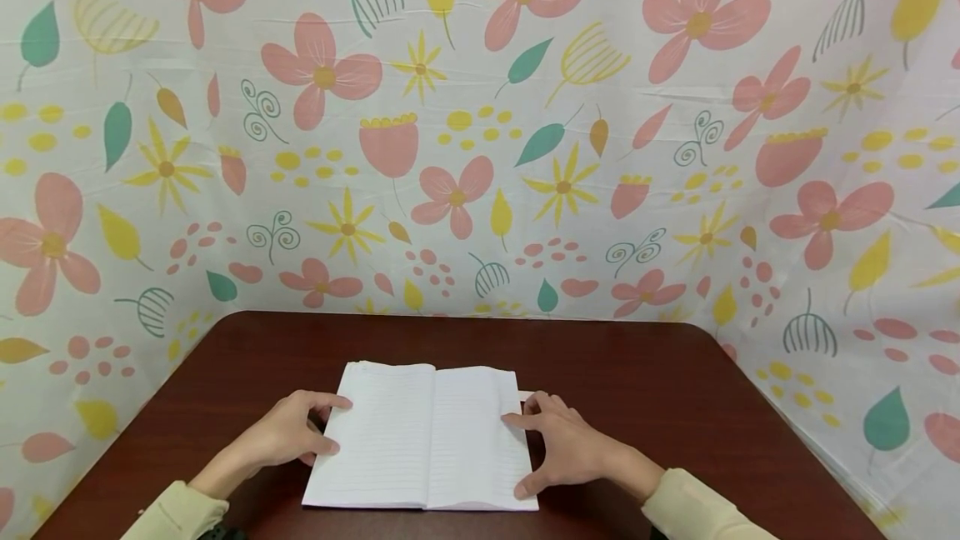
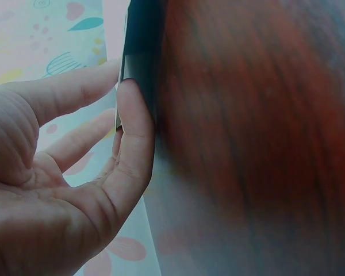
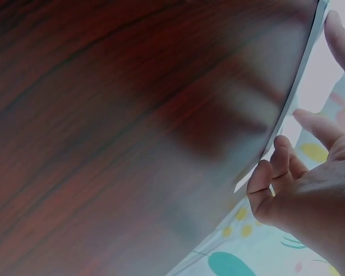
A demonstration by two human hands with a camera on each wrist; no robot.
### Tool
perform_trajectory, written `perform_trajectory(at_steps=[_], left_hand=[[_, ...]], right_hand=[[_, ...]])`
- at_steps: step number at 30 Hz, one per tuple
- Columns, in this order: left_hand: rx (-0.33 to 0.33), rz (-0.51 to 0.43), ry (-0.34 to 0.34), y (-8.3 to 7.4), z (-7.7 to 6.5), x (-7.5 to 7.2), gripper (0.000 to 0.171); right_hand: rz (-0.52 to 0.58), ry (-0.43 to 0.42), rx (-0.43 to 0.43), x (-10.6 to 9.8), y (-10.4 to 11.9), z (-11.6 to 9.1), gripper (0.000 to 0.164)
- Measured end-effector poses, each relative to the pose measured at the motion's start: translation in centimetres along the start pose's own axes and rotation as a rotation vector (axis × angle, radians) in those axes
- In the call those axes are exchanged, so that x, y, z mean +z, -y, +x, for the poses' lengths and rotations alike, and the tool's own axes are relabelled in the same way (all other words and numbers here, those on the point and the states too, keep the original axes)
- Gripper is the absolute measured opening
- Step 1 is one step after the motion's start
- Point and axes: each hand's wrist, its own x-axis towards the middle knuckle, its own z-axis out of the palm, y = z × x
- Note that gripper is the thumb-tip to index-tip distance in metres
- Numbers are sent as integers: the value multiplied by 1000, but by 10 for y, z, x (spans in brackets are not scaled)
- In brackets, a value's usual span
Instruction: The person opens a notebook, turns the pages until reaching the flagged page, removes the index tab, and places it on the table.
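At the left edge of the notebook (image 1: 382, 440), the left hand (image 1: 281, 433) pinches it, a finger curled beneath. The notebook lies open between both hands, lined pages up, the desk (image 1: 652, 373) under it. A white strip (image 1: 527, 396) juts from its right edge, where the right hand (image 1: 567, 444) is spread, thumb and index fingertip touching the page

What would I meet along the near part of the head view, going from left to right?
Left sleeve → left hand → notebook's left page → notebook's right page → right hand → right sleeve.
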Motion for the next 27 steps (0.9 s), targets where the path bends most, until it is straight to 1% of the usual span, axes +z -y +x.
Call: perform_trajectory(at_steps=[10, 19, 21, 27], left_hand=[[20, 0, -1, -1, -1, 0, 57], [25, -10, 4, -2, -1, 0, 57], [25, -11, 3, -2, -1, 0, 57], [32, -11, -2, 0, -1, 0, 58]], right_hand=[[-6, 15, -17, -3, 5, 6, 91], [-25, 43, -1, -9, -3, 5, 95], [-15, 49, 5, -10, -4, 4, 94], [-17, 44, 3, -9, 0, 5, 94]])
